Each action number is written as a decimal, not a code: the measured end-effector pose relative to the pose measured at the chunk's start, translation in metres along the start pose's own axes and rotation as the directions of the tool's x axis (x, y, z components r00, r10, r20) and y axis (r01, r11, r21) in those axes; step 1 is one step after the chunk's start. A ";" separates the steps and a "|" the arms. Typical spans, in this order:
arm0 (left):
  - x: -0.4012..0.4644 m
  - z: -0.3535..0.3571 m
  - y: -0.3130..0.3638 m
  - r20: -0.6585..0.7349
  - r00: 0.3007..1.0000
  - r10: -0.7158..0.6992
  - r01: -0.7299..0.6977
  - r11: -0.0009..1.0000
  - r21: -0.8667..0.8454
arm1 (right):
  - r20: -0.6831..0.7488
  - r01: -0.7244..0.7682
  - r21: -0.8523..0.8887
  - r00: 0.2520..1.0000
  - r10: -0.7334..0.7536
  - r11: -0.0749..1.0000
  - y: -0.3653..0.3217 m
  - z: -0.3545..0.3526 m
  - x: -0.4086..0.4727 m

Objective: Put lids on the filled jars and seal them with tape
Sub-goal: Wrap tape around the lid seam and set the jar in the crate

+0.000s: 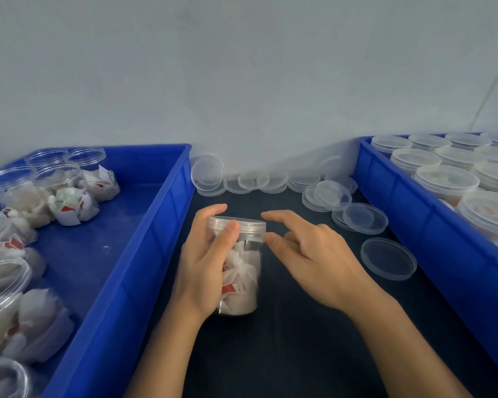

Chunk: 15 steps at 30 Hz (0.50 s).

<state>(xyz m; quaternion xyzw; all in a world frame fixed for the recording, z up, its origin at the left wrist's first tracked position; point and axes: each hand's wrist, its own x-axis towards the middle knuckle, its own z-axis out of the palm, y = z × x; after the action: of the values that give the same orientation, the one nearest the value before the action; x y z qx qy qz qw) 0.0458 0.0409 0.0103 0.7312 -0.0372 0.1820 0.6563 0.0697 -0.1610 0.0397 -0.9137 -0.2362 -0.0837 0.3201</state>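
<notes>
You see a dark counter point(299, 354) with a blue bin point(144, 239) along its left side, another blue bin point(414, 214) along its right, and a pale wall point(242, 67) rising behind the counter.

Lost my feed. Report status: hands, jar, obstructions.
Left hand grips the clear plastic jar of white sachets, clear lid on. Right hand at lid rim, thumb touching. No tape visible. Nothing in the way.

Clear glossy plastic jar point(239, 271)

No legible txt anywhere — red labels on sachets point(231, 288) in the jar point(237, 265) too blurred to read.
</notes>
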 end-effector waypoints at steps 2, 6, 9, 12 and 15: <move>0.001 -0.002 0.000 0.026 1.000 -0.009 0.010 1.000 -0.021 | -0.006 0.001 0.020 1.000 -0.001 1.000 0.002 -0.002 0.000; 0.003 -0.003 0.000 0.052 0.999 -0.009 0.011 0.999 -0.035 | -0.008 0.000 0.024 1.000 0.000 1.000 0.005 -0.001 0.000; 0.004 -0.006 0.000 0.081 0.996 -0.033 0.037 0.998 -0.051 | -0.001 -0.004 0.005 1.000 0.004 1.000 0.004 0.002 0.001; 0.004 -0.006 -0.001 0.104 0.993 -0.056 0.062 0.996 -0.056 | -0.017 -0.003 0.004 1.000 0.003 1.000 0.004 0.003 0.001; 0.002 -0.005 -0.002 0.085 0.994 -0.067 0.069 0.997 -0.017 | -0.040 -0.011 0.014 0.999 0.012 1.000 0.001 0.004 0.000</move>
<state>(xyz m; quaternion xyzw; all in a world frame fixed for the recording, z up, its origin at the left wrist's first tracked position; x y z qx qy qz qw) 0.0475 0.0461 0.0097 0.7327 -0.0417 0.1282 0.6671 0.0706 -0.1594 0.0365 -0.9109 -0.2250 -0.0984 0.3316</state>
